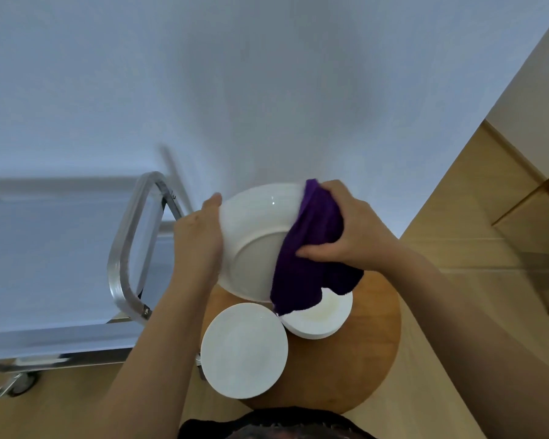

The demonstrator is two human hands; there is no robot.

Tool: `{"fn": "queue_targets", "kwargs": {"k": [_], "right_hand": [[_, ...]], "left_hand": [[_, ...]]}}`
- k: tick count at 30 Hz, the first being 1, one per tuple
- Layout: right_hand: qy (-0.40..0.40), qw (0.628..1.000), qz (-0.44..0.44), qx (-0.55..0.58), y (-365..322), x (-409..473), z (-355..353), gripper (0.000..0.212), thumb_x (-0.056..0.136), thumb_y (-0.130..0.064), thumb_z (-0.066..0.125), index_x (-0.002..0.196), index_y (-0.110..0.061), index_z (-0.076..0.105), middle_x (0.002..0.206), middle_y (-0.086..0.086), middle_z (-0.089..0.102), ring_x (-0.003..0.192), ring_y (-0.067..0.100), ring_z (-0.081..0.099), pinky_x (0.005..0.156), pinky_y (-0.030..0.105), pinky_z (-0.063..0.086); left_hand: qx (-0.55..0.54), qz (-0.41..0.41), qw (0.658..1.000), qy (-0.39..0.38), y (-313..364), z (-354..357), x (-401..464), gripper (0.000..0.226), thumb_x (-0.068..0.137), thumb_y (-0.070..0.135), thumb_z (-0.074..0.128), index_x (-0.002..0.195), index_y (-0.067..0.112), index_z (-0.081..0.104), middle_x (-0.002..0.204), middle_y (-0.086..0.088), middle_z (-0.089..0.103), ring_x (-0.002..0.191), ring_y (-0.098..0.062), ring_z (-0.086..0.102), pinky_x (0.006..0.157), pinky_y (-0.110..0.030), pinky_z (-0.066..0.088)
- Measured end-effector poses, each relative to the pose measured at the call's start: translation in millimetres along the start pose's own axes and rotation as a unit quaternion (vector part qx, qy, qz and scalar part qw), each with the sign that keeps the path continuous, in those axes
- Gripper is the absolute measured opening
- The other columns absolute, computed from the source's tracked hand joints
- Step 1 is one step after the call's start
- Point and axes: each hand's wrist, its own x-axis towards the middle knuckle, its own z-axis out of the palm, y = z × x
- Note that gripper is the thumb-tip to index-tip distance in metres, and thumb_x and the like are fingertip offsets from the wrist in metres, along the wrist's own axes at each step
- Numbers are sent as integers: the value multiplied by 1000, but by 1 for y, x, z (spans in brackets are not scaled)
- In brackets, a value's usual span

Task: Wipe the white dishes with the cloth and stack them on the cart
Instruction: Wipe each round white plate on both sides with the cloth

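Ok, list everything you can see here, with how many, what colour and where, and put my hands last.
large dish: one, white, held up tilted above the round table
cloth: one, purple, draped over the large dish's right edge
plate: one, white, on the round table's left side
plate stack: white, count unclear, on the table behind, partly under the cloth
round table: one, wooden, centre
cart: one, metal frame, left
wall: white, behind
left hand: holds the dish's left edge
right hand: grips the cloth

Glossy white ceramic plate point(254, 236), soft purple cloth point(311, 248), brushed metal cart point(124, 248), matt wooden table point(355, 359)
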Motion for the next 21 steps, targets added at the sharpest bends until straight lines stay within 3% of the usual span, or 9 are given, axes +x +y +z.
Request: {"fn": "queue_targets", "kwargs": {"k": [2,5,9,11,13,16,18,19,21], "right_hand": [[66,996,16,64,11,-6,2,67,47,-60,77,100,-62,35,97,-38,53,89,-11,56,64,6,46],[146,974,62,159,22,-14,11,66,49,-57,79,100,-63,37,98,-36,55,90,-9,58,63,9,49],[225,949,115,190,24,-21,24,69,50,-63,75,105,-66,33,105,-36,51,98,-7,55,71,14,51],[271,928,125,222,22,-25,38,73,54,-61,72,115,-59,34,110,-36,47,108,-3,51,86,21,49],[283,916,152,242,19,-26,46,83,58,-59,72,131,-46,32,117,-30,46,115,5,49,92,27,47],[272,920,163,232,17,-16,26,83,66,-49,77,137,-31,37,122,-16,52,110,8,53,87,27,50],[251,928,159,226,17,-10,4,81,60,-52,78,131,-31,45,118,-14,58,104,6,58,86,30,53],[229,937,154,215,17,-8,-6,80,56,-55,78,127,-34,49,114,-15,60,102,6,59,86,32,54],[157,963,145,164,18,-4,-17,75,48,-61,78,116,-41,54,107,-19,63,97,3,62,84,32,54]], "left_hand": [[-86,-73,994,4,-6,1,-1,23,71,44,61,61,25,52,67,3,53,62,-16,47,59,-32,39],[-206,-147,967,-4,-20,8,-7,11,62,40,67,60,29,66,70,10,66,67,-16,60,66,-32,49],[-291,-187,938,-6,-39,17,-19,4,72,32,67,74,30,69,65,11,71,51,-9,66,45,-27,50],[-337,-219,915,-29,-44,21,-22,12,74,30,66,84,27,69,71,7,73,63,-15,70,54,-33,54],[-371,-246,894,-58,-48,23,-23,25,73,35,66,97,27,71,89,1,75,88,-26,70,75,-43,55],[-336,-241,901,-127,-51,23,-24,31,82,37,59,108,27,70,105,-3,73,102,-31,66,88,-51,52],[-263,-202,924,-191,-45,13,-16,34,90,47,51,103,23,71,98,-3,75,92,-26,70,71,-41,59],[-229,-179,929,-229,-38,4,-7,49,89,59,48,101,17,70,90,-6,74,82,-25,70,62,-37,58],[-124,-135,939,-290,-14,-9,12,73,70,77,48,96,12,67,72,-9,64,64,-23,62,58,-31,53]]}}
